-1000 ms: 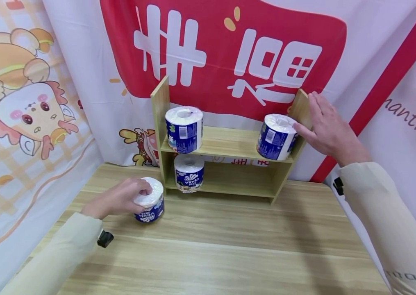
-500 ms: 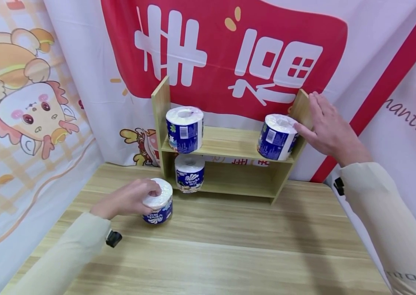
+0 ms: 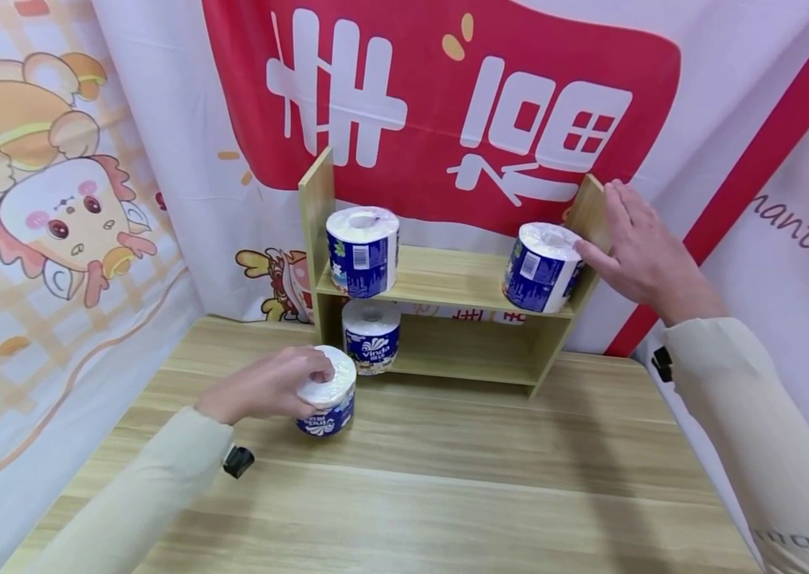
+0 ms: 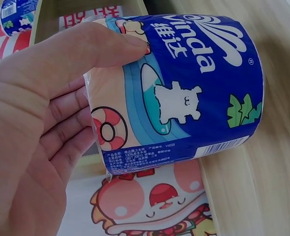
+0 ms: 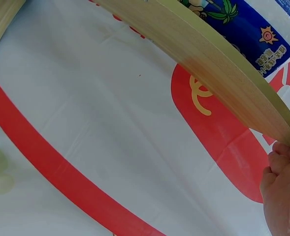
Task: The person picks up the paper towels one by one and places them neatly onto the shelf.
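Observation:
My left hand [image 3: 271,384] grips a toilet roll [image 3: 332,416] from above, with fingers at its core hole and the thumb on the outer wrap. This roll has a blue printed wrapper and white top, and it is low over the table in front of a small wooden shelf [image 3: 440,275]. In the left wrist view, my thumb [image 4: 130,44] presses the wrapper. My right hand [image 3: 637,251] rests with extended fingers against the shelf's right side panel, its thumb reaching across the front edge beside another toilet roll [image 3: 536,275].
A toilet roll [image 3: 363,259] stands at the left end of the upper board. Below it, another toilet roll [image 3: 371,343] stands at the left of the lower level. The wooden table [image 3: 433,510] extends in front, and a printed cloth [image 3: 160,104] hangs behind.
My left hand has moved to the right with the toilet roll, closer to the roll on the lower level. My right hand stays against the shelf side.

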Demonstrator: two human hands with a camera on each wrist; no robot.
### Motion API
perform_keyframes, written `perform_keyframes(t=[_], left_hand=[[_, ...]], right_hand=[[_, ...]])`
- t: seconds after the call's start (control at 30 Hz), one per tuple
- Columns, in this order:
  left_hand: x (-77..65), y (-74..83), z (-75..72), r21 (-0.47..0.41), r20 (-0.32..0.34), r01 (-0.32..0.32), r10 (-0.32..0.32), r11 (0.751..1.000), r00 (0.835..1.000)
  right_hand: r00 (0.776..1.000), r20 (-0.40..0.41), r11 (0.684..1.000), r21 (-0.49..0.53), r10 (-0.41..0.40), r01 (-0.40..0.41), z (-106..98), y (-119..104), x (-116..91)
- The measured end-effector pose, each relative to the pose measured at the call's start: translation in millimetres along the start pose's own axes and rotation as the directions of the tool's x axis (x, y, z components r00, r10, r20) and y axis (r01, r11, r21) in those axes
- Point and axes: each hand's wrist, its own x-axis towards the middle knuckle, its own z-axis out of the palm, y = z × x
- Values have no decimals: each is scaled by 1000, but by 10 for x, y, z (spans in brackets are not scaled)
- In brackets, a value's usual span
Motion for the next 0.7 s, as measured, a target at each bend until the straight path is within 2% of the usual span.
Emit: perform_keyframes(t=[0.7], left_hand=[[237,344,53,-42,19,-52,53,998,998]], right_hand=[[1000,2,1000,2,2,-2,-4,0,1]])
